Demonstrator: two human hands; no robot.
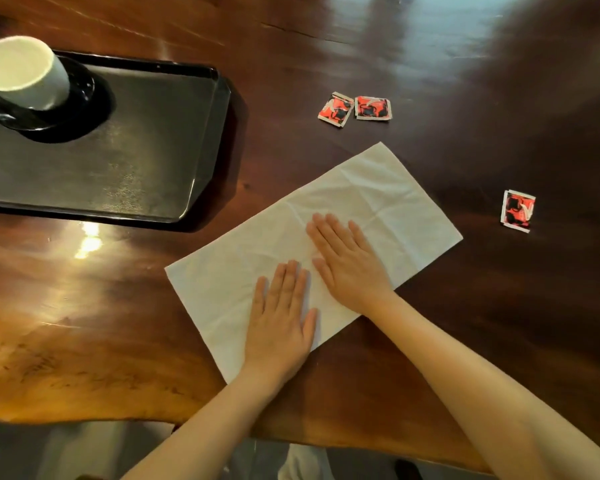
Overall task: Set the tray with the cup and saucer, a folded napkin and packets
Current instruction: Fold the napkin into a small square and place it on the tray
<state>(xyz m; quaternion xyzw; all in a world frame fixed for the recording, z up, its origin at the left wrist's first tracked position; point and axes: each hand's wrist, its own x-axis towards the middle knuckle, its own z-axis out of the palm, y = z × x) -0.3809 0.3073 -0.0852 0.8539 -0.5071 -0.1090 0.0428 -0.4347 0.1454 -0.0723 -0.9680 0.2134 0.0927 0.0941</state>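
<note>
A white napkin [378, 199] lies as a long rectangle, slanted, on the dark wooden table. My left hand [279, 320] and my right hand [347, 261] both press flat on its middle with straight fingers. A black tray [146, 161] sits at the upper left. On its far left corner a white cup [23, 72] stands on a black saucer [80, 95]. Two red-and-black packets [336, 109] [373, 108] lie side by side beyond the napkin. A third packet [517, 210] lies to the right of it.
The glossy wooden table [84, 323] has its near edge running along the bottom of the view, with floor below it. Bright light reflections lie on the table at the far right and beside the tray's front edge.
</note>
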